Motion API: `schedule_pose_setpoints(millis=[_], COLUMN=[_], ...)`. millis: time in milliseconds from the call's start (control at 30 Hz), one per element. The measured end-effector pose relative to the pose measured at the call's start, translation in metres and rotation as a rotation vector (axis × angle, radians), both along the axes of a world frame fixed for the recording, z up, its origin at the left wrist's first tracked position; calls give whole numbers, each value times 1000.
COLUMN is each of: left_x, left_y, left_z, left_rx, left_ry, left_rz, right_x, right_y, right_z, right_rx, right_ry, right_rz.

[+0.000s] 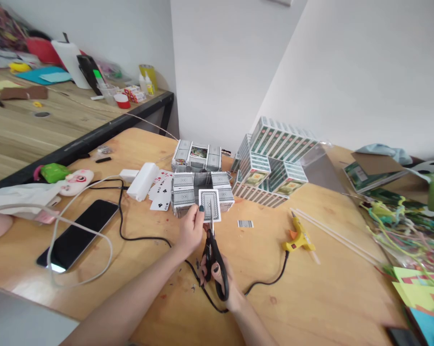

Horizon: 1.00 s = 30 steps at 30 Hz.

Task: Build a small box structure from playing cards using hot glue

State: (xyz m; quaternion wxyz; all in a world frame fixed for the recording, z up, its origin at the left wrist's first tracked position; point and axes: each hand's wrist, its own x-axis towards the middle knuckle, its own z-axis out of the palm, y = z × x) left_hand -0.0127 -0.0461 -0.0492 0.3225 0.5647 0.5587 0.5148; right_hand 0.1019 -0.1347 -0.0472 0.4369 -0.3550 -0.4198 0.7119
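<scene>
Between the thumb and fingers of my left hand [192, 228] is a playing card [209, 199], its patterned grey back facing up. My right hand [220, 276] has its fingers through the black handles of a pair of scissors [214, 254]. The scissor blades lie at the card's lower edge, pointing away from me. Just beyond the card stands a block covered in playing cards [183, 187], with a gap in its top middle. Another card-covered block [198, 154] is behind it. A cut strip of card [245, 224] lies to the right.
Stacked card boxes [270, 163] stand at the back right. A yellow glue gun [299, 235] with a black cable lies on the right, near clear glue sticks [335, 235]. Loose playing cards [161, 194], a phone [81, 233] and cables are on the left.
</scene>
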Motion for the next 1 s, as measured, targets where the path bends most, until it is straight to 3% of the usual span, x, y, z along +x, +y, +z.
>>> schedule_pose_setpoints(millis=[400, 1000], left_x=[-3, 0], left_y=[-2, -3], left_z=[10, 0], left_rx=[-52, -11], left_ry=[31, 43], left_rz=[-35, 17], right_x=[2, 1], right_y=[2, 0], right_z=[5, 6], right_rx=[15, 2], right_ry=[-66, -55], right_rz=[24, 18])
